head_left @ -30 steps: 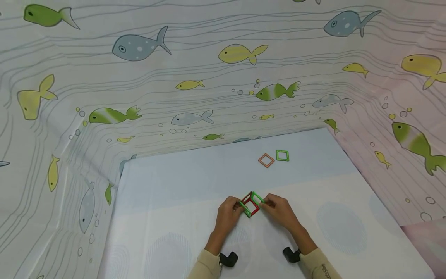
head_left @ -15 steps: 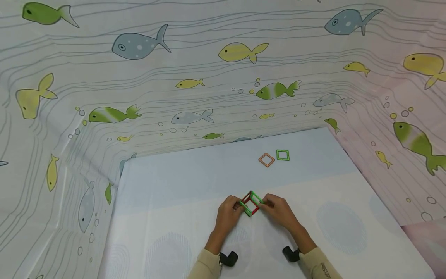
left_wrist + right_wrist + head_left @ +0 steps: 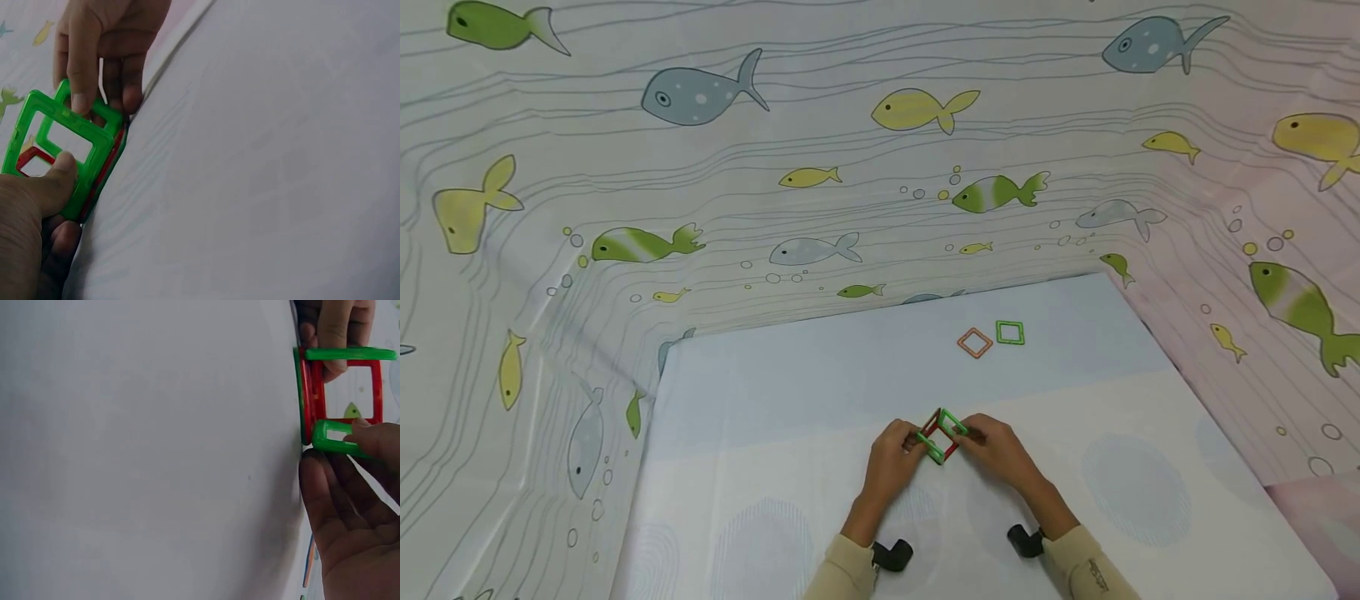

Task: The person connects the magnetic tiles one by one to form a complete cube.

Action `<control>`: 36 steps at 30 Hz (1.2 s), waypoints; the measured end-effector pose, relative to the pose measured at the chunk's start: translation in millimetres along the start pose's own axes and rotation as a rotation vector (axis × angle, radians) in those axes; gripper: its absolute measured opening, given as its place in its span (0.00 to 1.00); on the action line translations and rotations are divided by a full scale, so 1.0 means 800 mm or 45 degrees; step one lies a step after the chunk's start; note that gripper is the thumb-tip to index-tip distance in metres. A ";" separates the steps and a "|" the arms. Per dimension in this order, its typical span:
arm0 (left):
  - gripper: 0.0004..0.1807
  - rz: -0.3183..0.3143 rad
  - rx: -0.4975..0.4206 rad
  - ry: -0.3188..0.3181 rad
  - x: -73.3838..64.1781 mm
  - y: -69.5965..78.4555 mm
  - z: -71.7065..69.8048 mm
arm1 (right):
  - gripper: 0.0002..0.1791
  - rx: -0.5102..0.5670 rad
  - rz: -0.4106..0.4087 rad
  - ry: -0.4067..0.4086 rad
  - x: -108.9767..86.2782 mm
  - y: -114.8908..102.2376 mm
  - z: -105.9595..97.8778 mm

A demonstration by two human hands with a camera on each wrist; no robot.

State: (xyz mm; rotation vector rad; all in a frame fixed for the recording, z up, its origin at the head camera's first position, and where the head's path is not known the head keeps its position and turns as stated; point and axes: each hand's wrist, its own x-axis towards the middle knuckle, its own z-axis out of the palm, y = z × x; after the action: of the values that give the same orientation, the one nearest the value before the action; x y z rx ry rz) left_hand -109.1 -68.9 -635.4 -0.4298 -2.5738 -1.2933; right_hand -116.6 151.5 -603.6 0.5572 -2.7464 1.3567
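Observation:
Square magnetic building tiles stand joined as an open box between my hands. My left hand [image 3: 891,454] pinches the left green tile [image 3: 97,165], its thumb on the face. My right hand [image 3: 1000,450] holds the opposite green tile [image 3: 320,434] between thumb and fingers. A red tile [image 3: 377,394] stands upright at the far side, joining the two green ones. The red base tile [image 3: 307,403] lies flat on the table, with a green edge [image 3: 299,387] showing under it. Parts of the box are hidden behind the fingers.
An orange square tile [image 3: 965,342] and a green square tile [image 3: 1022,333] lie flat toward the back of the table [image 3: 790,375]. Behind rises a fish-patterned sheet [image 3: 737,192]. Black wrist devices [image 3: 892,556] sit by both sleeves.
Both hands stay on the tile box with nearly the same grip. The side green tiles have tilted very slightly; the whole head view has drifted a little.

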 end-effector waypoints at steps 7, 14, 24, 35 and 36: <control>0.09 0.040 -0.014 -0.017 0.000 0.000 -0.001 | 0.09 -0.034 0.001 -0.052 0.006 0.001 0.003; 0.21 0.097 -0.149 -0.052 0.000 -0.004 -0.011 | 0.08 -0.064 0.012 -0.034 0.009 0.003 0.004; 0.10 -0.077 -0.290 0.040 0.004 -0.004 -0.014 | 0.08 -0.086 0.003 -0.054 0.012 0.003 0.005; 0.13 -0.042 -0.254 -0.003 0.004 -0.006 -0.010 | 0.12 -0.133 -0.033 -0.087 0.017 -0.001 0.006; 0.13 -0.040 -0.248 -0.011 0.004 -0.006 -0.010 | 0.11 -0.128 -0.029 -0.094 0.018 -0.002 0.006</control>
State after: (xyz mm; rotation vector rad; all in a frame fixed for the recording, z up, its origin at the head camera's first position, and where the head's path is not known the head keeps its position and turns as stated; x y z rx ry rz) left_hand -113.1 -77.8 -633.0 -0.4316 -2.4803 -1.5634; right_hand -128.9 142.5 -602.6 0.6426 -2.8373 1.2091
